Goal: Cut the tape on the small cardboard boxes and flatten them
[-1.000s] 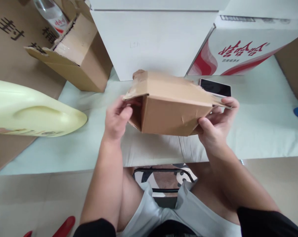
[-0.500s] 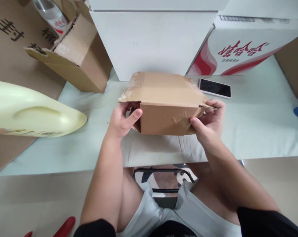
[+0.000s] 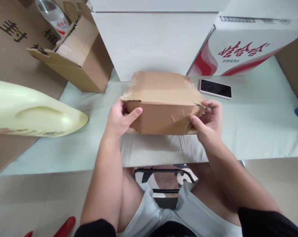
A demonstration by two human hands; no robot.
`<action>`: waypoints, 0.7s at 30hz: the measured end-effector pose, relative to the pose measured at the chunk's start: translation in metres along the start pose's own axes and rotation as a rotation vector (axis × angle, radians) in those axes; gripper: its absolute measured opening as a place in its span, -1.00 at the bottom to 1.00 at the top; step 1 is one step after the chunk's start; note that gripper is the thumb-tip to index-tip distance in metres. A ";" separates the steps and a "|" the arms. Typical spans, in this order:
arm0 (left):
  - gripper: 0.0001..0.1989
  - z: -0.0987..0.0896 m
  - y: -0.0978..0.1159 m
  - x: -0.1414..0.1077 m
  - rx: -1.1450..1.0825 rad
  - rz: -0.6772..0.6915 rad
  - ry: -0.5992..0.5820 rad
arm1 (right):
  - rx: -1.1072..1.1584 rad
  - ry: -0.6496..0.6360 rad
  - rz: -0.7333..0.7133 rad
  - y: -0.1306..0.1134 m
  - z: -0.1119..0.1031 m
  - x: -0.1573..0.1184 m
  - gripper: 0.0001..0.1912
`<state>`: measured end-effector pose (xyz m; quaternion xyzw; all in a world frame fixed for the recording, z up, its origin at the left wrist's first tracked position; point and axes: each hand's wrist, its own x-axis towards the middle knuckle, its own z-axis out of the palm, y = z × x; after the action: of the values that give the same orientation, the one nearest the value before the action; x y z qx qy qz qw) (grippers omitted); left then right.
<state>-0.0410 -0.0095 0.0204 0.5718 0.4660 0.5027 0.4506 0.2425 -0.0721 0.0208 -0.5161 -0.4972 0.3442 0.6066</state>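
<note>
A small brown cardboard box (image 3: 163, 118) rests in front of me on the pale green cloth. My left hand (image 3: 120, 119) grips its left front corner, thumb on the outside and fingertips hidden under the top panel's edge. At the right front corner, my right hand (image 3: 208, 120) has its thumb on the front face and its fingers behind a side flap. The top panel has torn, ragged side edges, and the front face is creased near the right thumb.
A phone (image 3: 215, 88) lies right of the box. White cartons (image 3: 153, 42) stand behind it. At the left are a yellow bottle (image 3: 40, 112), an open cardboard box (image 3: 89, 65) and a clear bottle (image 3: 53, 18). The table's front edge (image 3: 65, 171) runs near my legs.
The left side flap has turned outward, closing the dark gap at the left corner. My left hand has shifted slightly left, and my right fingers have moved slightly left with the right flap.
</note>
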 end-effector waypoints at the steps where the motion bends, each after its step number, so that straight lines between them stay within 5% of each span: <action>1: -0.34 0.001 0.002 -0.001 0.014 0.010 0.015 | -0.003 0.006 0.007 0.001 -0.001 0.000 -0.54; 5: -0.46 0.003 0.004 -0.001 0.096 0.070 0.087 | 0.017 -0.020 0.078 0.004 -0.008 0.000 -0.62; 8: -0.56 0.005 0.001 -0.001 -0.054 0.054 0.109 | 0.067 -0.021 0.139 0.005 -0.009 0.002 -0.61; 12: -0.52 0.002 0.001 -0.001 -0.312 -0.184 0.022 | 0.185 0.034 0.230 0.008 -0.008 0.008 -0.62; 16: -0.49 0.000 0.009 -0.005 -0.313 -0.331 -0.056 | 0.188 0.095 0.302 0.009 -0.007 0.011 -0.59; 21: -0.74 0.005 0.009 -0.003 -0.194 -0.159 0.004 | 0.203 0.221 0.222 0.007 -0.005 0.011 -0.63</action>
<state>-0.0358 -0.0143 0.0279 0.4860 0.4601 0.5090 0.5414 0.2512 -0.0620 0.0169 -0.5386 -0.3300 0.3988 0.6648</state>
